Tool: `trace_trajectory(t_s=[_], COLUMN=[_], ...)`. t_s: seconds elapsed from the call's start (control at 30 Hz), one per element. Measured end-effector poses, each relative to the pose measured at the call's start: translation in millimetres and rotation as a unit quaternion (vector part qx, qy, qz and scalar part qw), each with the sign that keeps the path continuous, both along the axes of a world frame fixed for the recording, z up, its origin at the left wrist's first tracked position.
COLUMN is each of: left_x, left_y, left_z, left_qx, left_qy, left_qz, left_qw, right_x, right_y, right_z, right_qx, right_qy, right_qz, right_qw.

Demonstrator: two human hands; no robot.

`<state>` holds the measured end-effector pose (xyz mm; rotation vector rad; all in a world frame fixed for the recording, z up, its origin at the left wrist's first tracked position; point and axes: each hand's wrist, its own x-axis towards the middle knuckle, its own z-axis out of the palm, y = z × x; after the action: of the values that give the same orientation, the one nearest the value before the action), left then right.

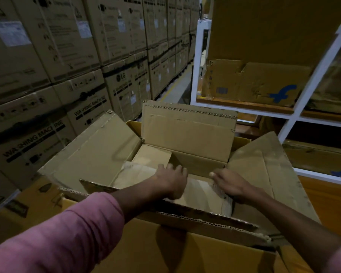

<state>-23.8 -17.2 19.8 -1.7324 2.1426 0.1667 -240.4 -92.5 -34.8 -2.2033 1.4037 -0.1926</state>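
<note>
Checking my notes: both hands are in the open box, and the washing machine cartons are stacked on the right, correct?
Not quite: the head view shows the cartons stacked on the left. The left hand and right hand are indeed in the open box.

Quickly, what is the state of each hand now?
Left hand: curled on the pale sheet in the box; grip cannot be told.
Right hand: open, flat on the sheet.

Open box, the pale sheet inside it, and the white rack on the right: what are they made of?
Open box: corrugated cardboard, matte brown; fluting shows along the cut flap edges. Pale sheet: looks like ribbed paper or foam wrap, faintly glossy; blur leaves it open. White rack: smooth painted frame, probably metal, with orange-brown, wood-look shelf boards.
</note>
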Motion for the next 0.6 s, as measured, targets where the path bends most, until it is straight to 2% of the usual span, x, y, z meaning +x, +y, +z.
trace_trajectory(t_s=[0.07, 0.1, 0.2, 0.3, 0.43, 0.5, 0.57, 0.6], left_x=[0.9, 1.6, 2.3, 5.0, 15.2, 16.3, 12.7, 9.9], left_y=[-4.0, -6.2, -9.9, -1.3, 22.2, 32.6, 40.7, 43.8], left_z=[12.3, 17.3, 22.7, 14.3, -16.6, -27.6, -29.9, -29.7], left_qx=[-0.085, -0.125, -0.18, -0.131, 0.01, 0.044, 0.032, 0.021], left_qy=[0.039, 0.067, 0.098, 0.05, -0.093, -0.136, -0.135, -0.131], left_qz=[0.015, 0.021, 0.035, 0.034, -0.008, -0.026, -0.04, -0.046], left_qw=[0.996, 0.99, 0.978, 0.99, 0.996, 0.989, 0.989, 0.99], right_x=[-0.5, 2.6, 17.7, 33.5, 38.0, 34.3, 24.2, 18.6], right_y=[-0.4, 3.2, 25.8, 51.3, 48.9, 43.5, 41.5, 41.8], right_z=[21.2, 32.7, 51.7, 38.3, 20.5, 10.3, -10.2, -19.5], right_qx=[0.038, 0.092, 0.231, 0.315, 0.307, 0.27, 0.244, 0.247], right_qy=[-0.078, -0.088, -0.009, 0.016, 0.035, 0.115, 0.205, 0.217], right_qz=[-0.013, 0.004, 0.126, 0.21, 0.219, 0.218, 0.183, 0.151], right_qw=[0.996, 0.992, 0.965, 0.926, 0.925, 0.931, 0.93, 0.932])
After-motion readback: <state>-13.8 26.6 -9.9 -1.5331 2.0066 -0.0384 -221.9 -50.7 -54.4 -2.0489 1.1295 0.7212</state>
